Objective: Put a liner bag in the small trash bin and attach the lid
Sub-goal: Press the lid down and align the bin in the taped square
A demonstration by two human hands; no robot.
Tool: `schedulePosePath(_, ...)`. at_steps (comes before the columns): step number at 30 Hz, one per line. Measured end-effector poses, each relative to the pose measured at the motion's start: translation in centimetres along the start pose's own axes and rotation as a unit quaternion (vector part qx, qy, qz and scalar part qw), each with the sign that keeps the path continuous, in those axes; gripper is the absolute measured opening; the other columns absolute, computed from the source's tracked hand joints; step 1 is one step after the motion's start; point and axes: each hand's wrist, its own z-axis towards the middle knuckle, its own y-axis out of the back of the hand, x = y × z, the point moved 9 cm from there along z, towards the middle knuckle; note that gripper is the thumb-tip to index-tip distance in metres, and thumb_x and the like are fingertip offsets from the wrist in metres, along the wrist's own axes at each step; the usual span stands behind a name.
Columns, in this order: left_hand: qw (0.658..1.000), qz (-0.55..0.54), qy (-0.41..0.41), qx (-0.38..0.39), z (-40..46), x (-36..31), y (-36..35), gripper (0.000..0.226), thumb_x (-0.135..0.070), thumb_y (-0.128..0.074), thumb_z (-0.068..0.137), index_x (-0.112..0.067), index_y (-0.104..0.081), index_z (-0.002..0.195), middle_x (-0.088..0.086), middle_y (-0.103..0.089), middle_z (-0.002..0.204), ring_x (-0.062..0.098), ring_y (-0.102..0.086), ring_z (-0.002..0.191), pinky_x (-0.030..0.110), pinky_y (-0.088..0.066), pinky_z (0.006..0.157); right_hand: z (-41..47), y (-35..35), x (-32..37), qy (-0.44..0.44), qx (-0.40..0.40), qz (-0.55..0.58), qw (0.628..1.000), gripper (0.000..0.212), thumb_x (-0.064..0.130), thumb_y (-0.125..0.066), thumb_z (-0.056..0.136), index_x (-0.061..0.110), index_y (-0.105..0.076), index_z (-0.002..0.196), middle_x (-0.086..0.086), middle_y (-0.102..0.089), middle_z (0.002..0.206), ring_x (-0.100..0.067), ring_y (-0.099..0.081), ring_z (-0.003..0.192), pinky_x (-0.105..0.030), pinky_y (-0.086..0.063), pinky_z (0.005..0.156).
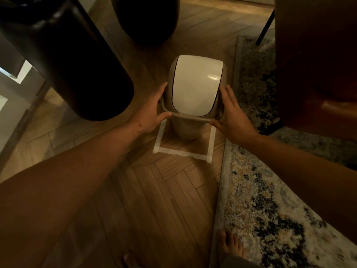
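Both hands, left hand (pixel 152 111) and right hand (pixel 231 115), clasp the lid (pixel 195 84) at nine and three o'clock. Press evenly onto the bin (pixel 186 130), I'd judge.

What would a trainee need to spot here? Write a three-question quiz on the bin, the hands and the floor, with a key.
1. True or false: the white lid sits on top of the bin.
2. Where are the left hand and the right hand?
A. Both flat on the rug
B. One on each side of the bin's rim
C. Both on top of the lid
3. Fill in: the bin stands on the wooden floor inside a square marked with pale ____.

Key
1. True.
2. B. The thumbs lie along the near rim.
3. Tape. The rug lies to the right of it.
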Motion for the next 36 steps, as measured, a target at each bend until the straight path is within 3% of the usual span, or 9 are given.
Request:
schedulePosePath(3, 1.000, 0.007, 0.004, 0.001, 0.10, -0.01, 0.12, 0.101, -0.030, -0.077, 0.083, -0.039, -0.007, 0.156, 0.001, -0.033, 0.158, 0.022, -0.042, 0.136, 0.048, -0.043, 0.107, -0.04, -0.09, -0.05, 0.001, 0.000, -0.003, 1.000, 0.117, 0.030, -0.081, 0.084, 0.040, 0.006, 0.161, 0.005, 0.005, 0.171, -0.013, -0.027, 0.147, -0.035, -0.034, 0.102)
schedulePosePath(7, 1.000, 0.010, 0.002, -0.005, 0.10, -0.12, 0.23, 0.102, -0.031, -0.078, 0.081, -0.039, -0.009, 0.156, 0.002, -0.035, 0.157, 0.023, -0.044, 0.135, 0.045, -0.042, 0.107, -0.01, -0.02, 0.02, 0.006, -0.003, -0.007, 1.000, 0.116, 0.031, -0.081, 0.084, 0.040, 0.006, 0.161, 0.003, 0.004, 0.171, 0.005, -0.017, 0.135, -0.034, -0.033, 0.102)
schedulePosePath(10, 1.000, 0.015, -0.005, -0.004, 0.03, -0.25, 0.30, 0.102, -0.032, -0.078, 0.081, -0.037, -0.011, 0.157, 0.002, -0.037, 0.155, 0.023, -0.045, 0.133, 0.047, -0.044, 0.106, -0.04, 0.01, 0.01, 0.005, -0.004, -0.013, 1.000, 0.116, 0.031, -0.080, 0.084, 0.040, 0.006, 0.161, 0.004, 0.005, 0.171, 0.009, -0.014, 0.132, -0.034, -0.032, 0.102)
schedulePosePath(14, 1.000, 0.030, -0.002, -0.008, 0.07, -0.34, 0.43, 0.102, -0.033, -0.079, 0.080, -0.039, -0.010, 0.156, 0.001, -0.039, 0.154, 0.022, -0.047, 0.132, 0.047, -0.044, 0.105, -0.09, 0.11, -0.07, 0.004, -0.004, -0.014, 1.000, 0.116, 0.032, -0.080, 0.084, 0.039, 0.006, 0.161, 0.004, 0.005, 0.172, 0.003, -0.016, 0.139, -0.036, -0.033, 0.105)
schedulePosePath(20, 1.000, 0.029, 0.008, -0.007, 0.31, -0.51, 0.41, 0.103, -0.034, -0.080, 0.079, -0.039, -0.012, 0.155, 0.000, -0.040, 0.153, 0.021, -0.048, 0.131, 0.049, -0.045, 0.104, 0.24, 0.09, -0.21, 0.009, 0.005, -0.032, 0.999, 0.118, 0.034, -0.080, 0.084, 0.040, 0.009, 0.160, 0.005, 0.006, 0.171, -0.022, -0.032, 0.149, -0.049, -0.042, 0.106)
schedulePosePath(36, 1.000, 0.023, 0.014, 0.000, 0.52, -0.33, 0.37, 0.104, -0.030, -0.080, 0.079, -0.040, -0.009, 0.156, 0.001, -0.038, 0.155, 0.024, -0.043, 0.136, 0.051, -0.042, 0.107, 0.21, 0.14, 0.14, 0.008, 0.000, -0.029, 1.000, 0.117, 0.034, -0.081, 0.083, 0.040, 0.008, 0.160, 0.004, 0.005, 0.171, -0.023, -0.032, 0.149, -0.050, -0.044, 0.105)
